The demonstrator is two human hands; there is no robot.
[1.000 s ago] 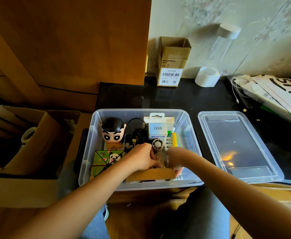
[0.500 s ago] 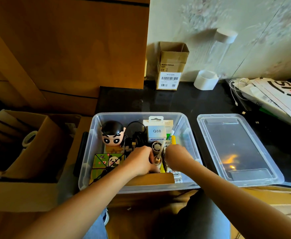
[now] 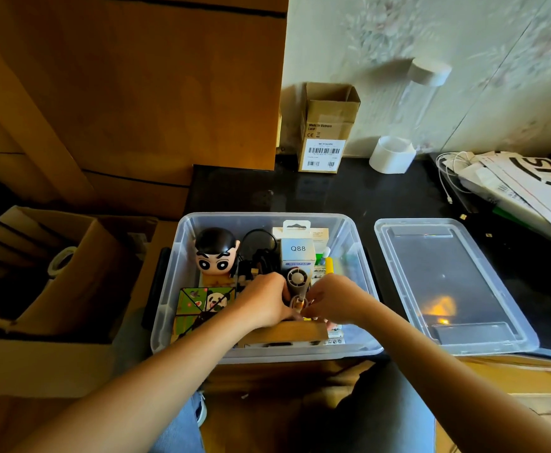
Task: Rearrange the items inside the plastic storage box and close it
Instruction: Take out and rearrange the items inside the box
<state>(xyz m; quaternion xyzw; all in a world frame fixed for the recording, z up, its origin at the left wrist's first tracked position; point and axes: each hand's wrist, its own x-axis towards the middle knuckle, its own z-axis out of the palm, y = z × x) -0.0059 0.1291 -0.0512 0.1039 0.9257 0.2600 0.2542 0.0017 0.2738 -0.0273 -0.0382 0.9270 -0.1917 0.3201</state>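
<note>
Both hands inside storage box (image 3: 182, 273) gripping mini fan (image 3: 297, 282); lid (image 3: 450, 282) beside.

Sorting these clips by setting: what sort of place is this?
Probably a room in a home, at a storage or desk corner. A clear plastic storage box of toys and gadgets sits on a dark tabletop against a flower-patterned wall, with cardboard boxes around.

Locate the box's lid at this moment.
In the head view the clear lid lies flat on the dark tabletop, just right of the open storage box, untouched by either hand.
</note>
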